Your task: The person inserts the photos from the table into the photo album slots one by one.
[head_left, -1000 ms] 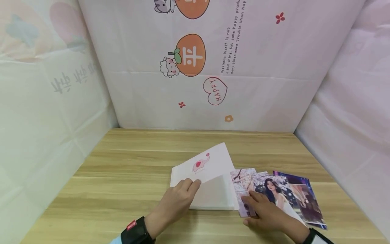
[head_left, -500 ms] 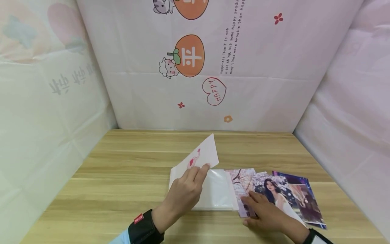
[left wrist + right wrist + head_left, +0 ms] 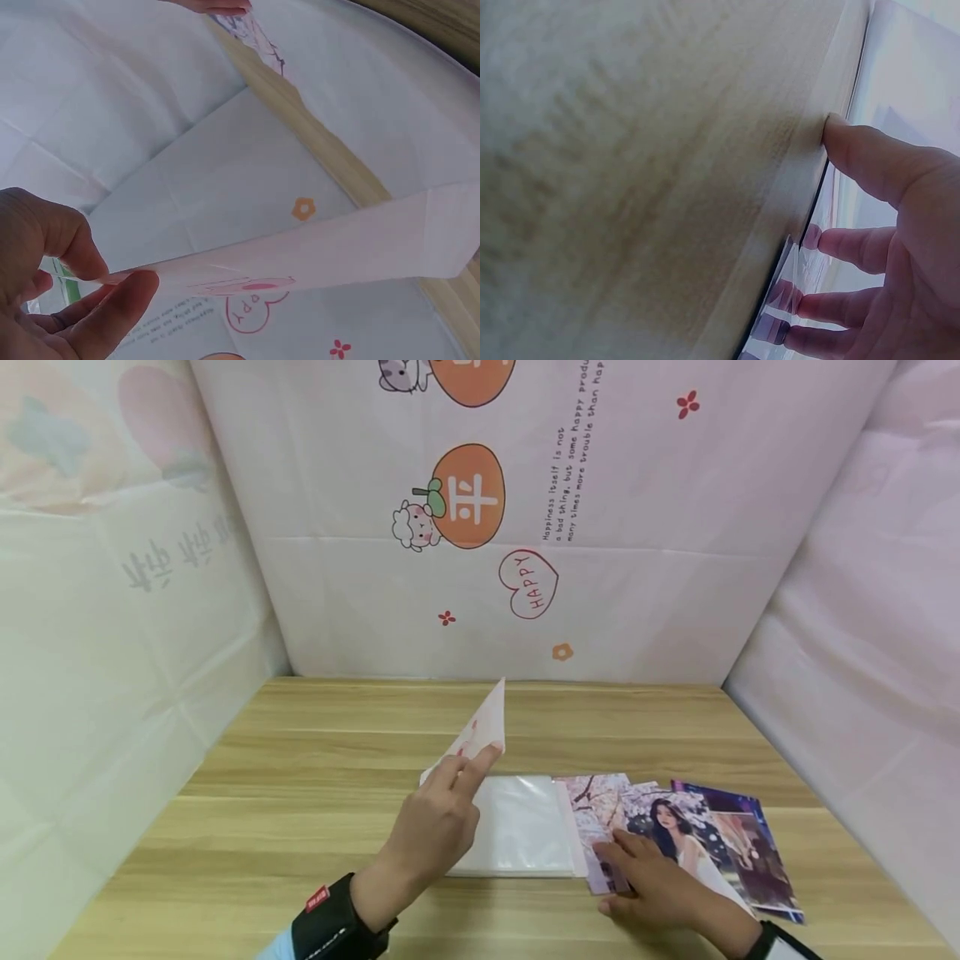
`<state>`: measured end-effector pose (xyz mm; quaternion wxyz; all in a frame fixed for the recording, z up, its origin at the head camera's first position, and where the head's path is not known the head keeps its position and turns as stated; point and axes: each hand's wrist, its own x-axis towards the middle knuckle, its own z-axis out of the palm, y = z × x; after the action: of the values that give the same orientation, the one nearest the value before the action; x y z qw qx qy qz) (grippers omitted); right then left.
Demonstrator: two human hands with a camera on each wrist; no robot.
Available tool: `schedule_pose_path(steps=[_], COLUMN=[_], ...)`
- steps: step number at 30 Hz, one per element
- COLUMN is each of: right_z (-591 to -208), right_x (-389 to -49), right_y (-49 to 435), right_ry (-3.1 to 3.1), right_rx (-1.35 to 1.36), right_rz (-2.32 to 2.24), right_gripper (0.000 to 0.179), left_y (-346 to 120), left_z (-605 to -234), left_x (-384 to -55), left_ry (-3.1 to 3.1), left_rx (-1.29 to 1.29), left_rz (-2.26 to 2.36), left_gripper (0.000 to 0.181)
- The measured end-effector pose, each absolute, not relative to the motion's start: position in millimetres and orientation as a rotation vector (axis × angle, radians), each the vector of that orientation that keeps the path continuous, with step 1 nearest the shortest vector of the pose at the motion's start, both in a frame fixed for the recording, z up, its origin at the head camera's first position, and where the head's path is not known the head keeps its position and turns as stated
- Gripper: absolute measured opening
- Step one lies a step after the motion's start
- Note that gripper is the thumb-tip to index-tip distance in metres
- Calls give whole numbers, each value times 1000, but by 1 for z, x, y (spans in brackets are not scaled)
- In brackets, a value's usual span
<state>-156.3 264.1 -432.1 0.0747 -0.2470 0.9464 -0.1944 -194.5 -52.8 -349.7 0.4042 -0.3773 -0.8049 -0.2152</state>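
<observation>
A small photo album lies at the middle of the table, its clear-sleeved page [image 3: 521, 827] facing up. Its white cover [image 3: 491, 722], printed with a pink elephant, stands raised at a steep angle. My left hand [image 3: 432, 818] pinches the cover's free edge; in the left wrist view, thumb and finger meet on that thin edge [image 3: 360, 247]. To the right, my right hand [image 3: 663, 881] rests with extended fingers on a fanned set of photo prints: a blossom picture [image 3: 588, 797], a picture of a person in white [image 3: 686, 835] and a dark purple one [image 3: 772, 852].
The wood-grain table [image 3: 300, 827] is enclosed by a printed white cloth at the back [image 3: 637, 593] and cloth sides at left [image 3: 150, 693] and right [image 3: 870, 635]. The blossom print's left edge lies right at the album's right edge.
My left hand has lifted the album cover up and swung it leftward, uncovering more of the clear sleeve. The right hand and the prints have stayed in place.
</observation>
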Motion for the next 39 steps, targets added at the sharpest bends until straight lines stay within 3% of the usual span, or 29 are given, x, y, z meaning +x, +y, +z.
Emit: schedule_pose_path(steps=[10, 26, 39], right_z=[-431, -430, -433], right_x=[-155, -155, -156], right_y=[263, 264, 266], right_ry=[2854, 2830, 2819], right_rx=[-726, -736, -734], right_rz=[-590, -614, -621], right_gripper=[70, 70, 70], left_y=[-93, -162, -214], left_z=[-343, -316, -318], left_x=[-197, -207, -204], left_ry=[-2076, -2067, -2545], left_rx=[-804, -471, -108], left_rz=[-662, -786, -726], left_gripper=[87, 34, 67])
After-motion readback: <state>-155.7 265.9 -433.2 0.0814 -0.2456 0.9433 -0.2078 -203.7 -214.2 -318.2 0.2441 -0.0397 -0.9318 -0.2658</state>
